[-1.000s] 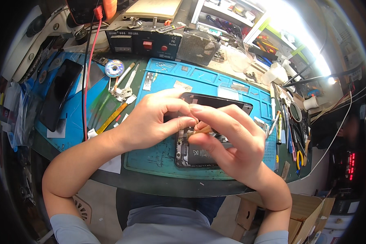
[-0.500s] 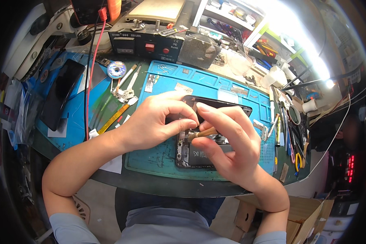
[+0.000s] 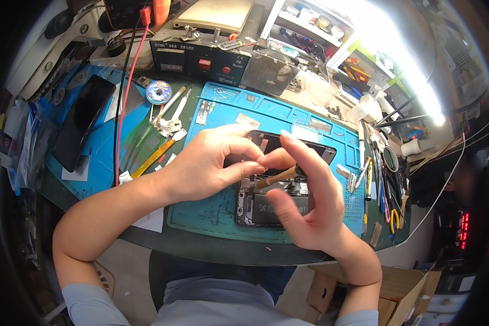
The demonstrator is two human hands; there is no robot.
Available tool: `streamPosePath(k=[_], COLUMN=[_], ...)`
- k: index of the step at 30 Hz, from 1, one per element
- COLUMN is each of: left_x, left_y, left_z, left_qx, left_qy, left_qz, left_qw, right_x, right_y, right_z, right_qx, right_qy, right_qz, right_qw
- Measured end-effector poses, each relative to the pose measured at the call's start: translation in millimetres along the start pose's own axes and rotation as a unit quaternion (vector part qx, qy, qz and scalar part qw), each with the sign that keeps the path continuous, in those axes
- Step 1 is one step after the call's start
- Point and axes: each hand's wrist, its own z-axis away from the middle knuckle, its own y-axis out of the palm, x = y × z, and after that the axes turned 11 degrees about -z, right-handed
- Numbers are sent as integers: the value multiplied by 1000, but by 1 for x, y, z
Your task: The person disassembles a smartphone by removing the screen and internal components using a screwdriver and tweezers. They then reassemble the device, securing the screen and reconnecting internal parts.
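Note:
An opened phone (image 3: 277,209) lies on the blue work mat (image 3: 201,217), its dark battery and inner parts bare. A black phone panel (image 3: 321,152) lies just behind it, partly hidden by my hands. My left hand (image 3: 212,163) is over the phone's upper left, thumb and forefinger pinched; what they hold, if anything, is too small to make out. A small pinkish strip (image 3: 264,145) shows beside those fingertips. In my right hand (image 3: 315,201) a brush with a wooden handle (image 3: 277,178) is tucked among the fingers. Its thumb stands away, while the forefinger reaches to the left fingertips.
A black phone (image 3: 84,122), a solder spool (image 3: 157,92) and a yellow-handled tool (image 3: 152,159) lie at the left. Behind the mat stands a black power unit (image 3: 201,62). Tweezers, screwdrivers and yellow-handled pliers (image 3: 394,220) crowd the right edge. A red cable (image 3: 124,108) hangs at left.
My right thumb has come away from the brush handle and opened downward. The right forefinger has straightened toward the left fingertips. My left hand keeps its pinch in nearly the same place.

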Motion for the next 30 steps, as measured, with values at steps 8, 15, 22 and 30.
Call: streamPosePath(k=[8,15,22,30], left_x=[2,-3,-12,-13], left_y=[1,-5,-7,-4], left_z=[0,1,-2,-2], left_qx=[-9,31,33,-1], left_qy=[3,-26,-48,-21], left_qz=[-9,-23,-25,-66], left_qw=[1000,999,998,998], right_x=[-2,-4,-6,-9], right_y=[5,0,-12,-22], right_z=[2,5,11,9], right_qx=[-40,-41,-115,-185], right_qy=[9,-1,13,6], right_qz=[-16,3,-20,-44], right_qw=[999,999,993,982])
